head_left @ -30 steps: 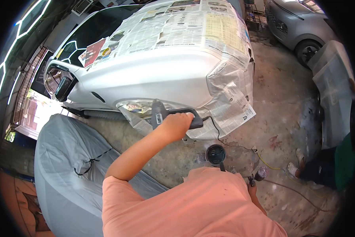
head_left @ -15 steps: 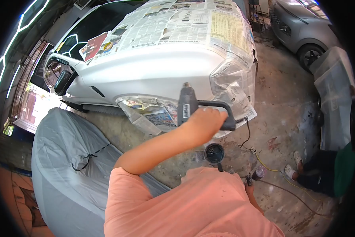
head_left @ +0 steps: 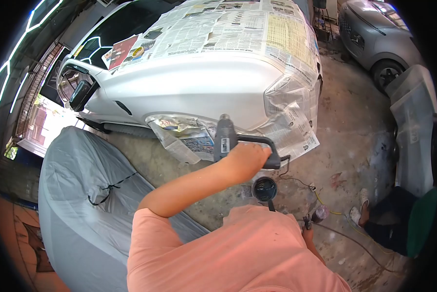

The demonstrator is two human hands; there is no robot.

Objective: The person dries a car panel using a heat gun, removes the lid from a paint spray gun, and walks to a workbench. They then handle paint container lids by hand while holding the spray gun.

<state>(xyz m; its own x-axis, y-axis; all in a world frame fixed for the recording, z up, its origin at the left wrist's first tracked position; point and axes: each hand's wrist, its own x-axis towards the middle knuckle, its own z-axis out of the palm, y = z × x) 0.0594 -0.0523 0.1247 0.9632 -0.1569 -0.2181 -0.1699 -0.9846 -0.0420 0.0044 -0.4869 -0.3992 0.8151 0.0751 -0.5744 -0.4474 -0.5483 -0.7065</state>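
My left hand [head_left: 251,158] is wrapped round the loop handle of a dark grey heat gun [head_left: 224,137]. Its nozzle points at the white car's side panel [head_left: 204,97], just above the papered wheel arch; I cannot judge the gap. Low by my side is my right hand [head_left: 307,228], mostly hidden by the pink shirt. Its fingers look closed round a small dark object that I cannot make out. Beside it is a clear cup [head_left: 320,213] with reddish contents. A round black vessel-like thing [head_left: 264,189] with a dark handle shows in front of my shirt.
Newspaper masking [head_left: 238,31] covers the car's top and end. A grey-covered shape [head_left: 87,180] stands at left. Cords and a hose [head_left: 359,236] cross the floor. At right are a person's shoe [head_left: 355,216], a translucent panel [head_left: 413,121] and a grey car [head_left: 379,39].
The heat gun has moved slightly left and down, away from the panel's upper part, with my left hand still round it. The view has shifted a little.
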